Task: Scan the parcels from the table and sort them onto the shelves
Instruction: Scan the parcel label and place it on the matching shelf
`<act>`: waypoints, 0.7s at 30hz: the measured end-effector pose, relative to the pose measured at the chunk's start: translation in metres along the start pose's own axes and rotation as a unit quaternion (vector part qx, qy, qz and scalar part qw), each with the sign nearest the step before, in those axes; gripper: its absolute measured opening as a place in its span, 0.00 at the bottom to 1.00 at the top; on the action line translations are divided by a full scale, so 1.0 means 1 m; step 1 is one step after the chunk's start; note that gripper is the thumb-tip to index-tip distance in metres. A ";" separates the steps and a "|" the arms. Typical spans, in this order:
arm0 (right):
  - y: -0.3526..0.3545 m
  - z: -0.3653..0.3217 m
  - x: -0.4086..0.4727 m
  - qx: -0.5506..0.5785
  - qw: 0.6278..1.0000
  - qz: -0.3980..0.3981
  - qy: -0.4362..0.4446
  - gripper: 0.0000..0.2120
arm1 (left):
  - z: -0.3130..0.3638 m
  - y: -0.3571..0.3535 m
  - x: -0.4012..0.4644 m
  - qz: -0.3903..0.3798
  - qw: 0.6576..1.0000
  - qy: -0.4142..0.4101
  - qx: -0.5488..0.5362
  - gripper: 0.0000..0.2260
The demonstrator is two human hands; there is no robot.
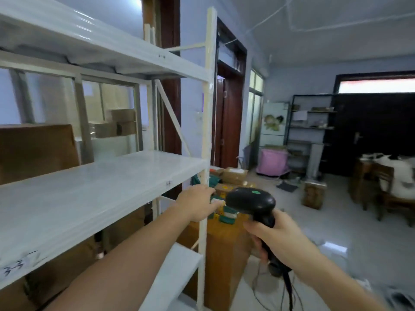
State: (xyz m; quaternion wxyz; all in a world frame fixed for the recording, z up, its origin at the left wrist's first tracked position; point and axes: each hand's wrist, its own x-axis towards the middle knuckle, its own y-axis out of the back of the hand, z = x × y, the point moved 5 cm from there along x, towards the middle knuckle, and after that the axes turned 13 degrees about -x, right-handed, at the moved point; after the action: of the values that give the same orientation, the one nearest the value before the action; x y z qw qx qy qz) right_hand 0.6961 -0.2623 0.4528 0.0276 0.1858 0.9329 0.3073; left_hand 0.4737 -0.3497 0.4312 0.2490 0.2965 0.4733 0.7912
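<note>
My right hand point(280, 239) grips the handle of a black barcode scanner point(251, 202) with a green dot on its head, its cable hanging down. My left hand point(197, 204) reaches past the white shelf post point(205, 135) toward small green-and-white parcels point(226, 215) lying on a brown table point(224, 254); the fingers touch them, but whether they grip one I cannot tell. More cardboard parcels point(234, 176) lie further back on the table. The white shelf board point(89, 194) to the left is bare at the front, with a brown box point(36, 151) at its back left.
A lower shelf board point(177, 272) sits beneath my left arm, with cardboard boxes point(67, 272) under the middle shelf. A stack of boxes point(313, 194) stands on the floor to the right, a wooden chair and table point(381, 187) beyond, and a dark rack point(310, 131) at the far wall.
</note>
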 end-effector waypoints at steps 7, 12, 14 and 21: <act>0.064 0.075 0.028 0.043 0.993 0.067 -0.091 0.05 | 0.040 -0.069 0.090 -0.050 0.998 -0.038 -0.011 0.29; 0.086 0.106 0.080 0.041 0.987 0.096 -0.119 0.05 | 0.033 -0.109 0.165 -0.065 0.996 -0.054 0.001 0.27; 0.093 0.115 0.106 0.018 0.986 0.114 -0.120 0.04 | 0.027 -0.121 0.197 -0.073 0.995 -0.065 0.008 0.27; 0.114 0.146 0.198 -0.010 0.984 0.130 -0.118 0.04 | -0.001 -0.153 0.308 -0.092 0.993 -0.066 0.029 0.26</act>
State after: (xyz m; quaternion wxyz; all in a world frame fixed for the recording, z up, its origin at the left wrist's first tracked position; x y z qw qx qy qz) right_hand 0.5737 -0.0240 0.4135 0.0991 0.3399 0.8880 0.2936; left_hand 0.2747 -0.0777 0.3658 0.3429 0.3101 0.5040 0.7295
